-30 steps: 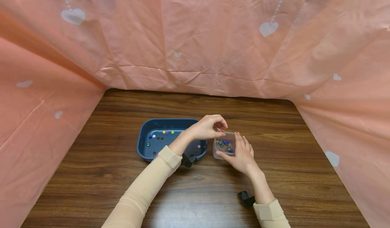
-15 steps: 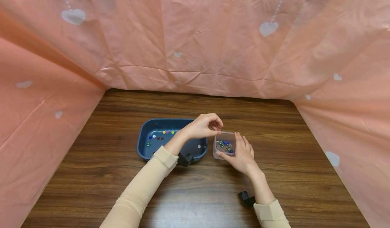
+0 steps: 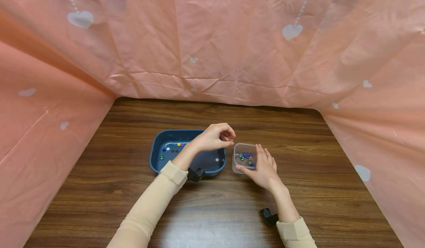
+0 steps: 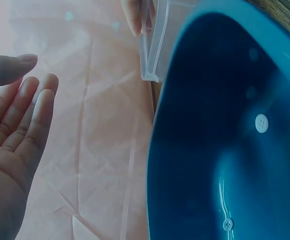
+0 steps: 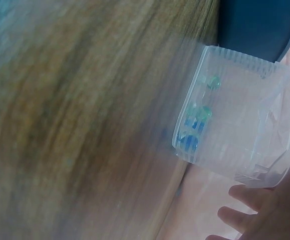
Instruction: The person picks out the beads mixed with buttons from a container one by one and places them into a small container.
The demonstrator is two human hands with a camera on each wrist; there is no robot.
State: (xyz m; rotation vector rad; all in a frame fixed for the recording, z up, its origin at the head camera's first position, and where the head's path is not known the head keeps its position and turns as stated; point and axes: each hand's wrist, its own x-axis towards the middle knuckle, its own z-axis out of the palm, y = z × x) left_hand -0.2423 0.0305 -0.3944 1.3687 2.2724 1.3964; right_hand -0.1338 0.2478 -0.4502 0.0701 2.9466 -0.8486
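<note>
My left hand [image 3: 214,137] hovers over the right rim of a blue plastic tub [image 3: 152,156], fingers loosely bent. The left wrist view shows nothing between its thumb and fingers [image 4: 40,117]. In the tub lie several small buttons, a white button [image 4: 261,123] among them, and a green marble [image 3: 161,157]. Just right of the tub, my right hand [image 3: 264,171] holds a clear plastic container [image 5: 245,110] between thumb and fingers at its rim. Several green and blue marbles [image 5: 195,125] rest on the container's bottom.
The dark wooden table [image 3: 212,115] carries both containers. Pink curtains [image 3: 212,38] with white hearts enclose it at the back and both sides. Black wrist cameras hang beneath the left wrist [image 3: 196,174] and right wrist [image 3: 269,217].
My left hand has drawn back leftward from over the clear container to the tub's right rim, its arm covering different buttons. My right hand and the container have stayed in place.
</note>
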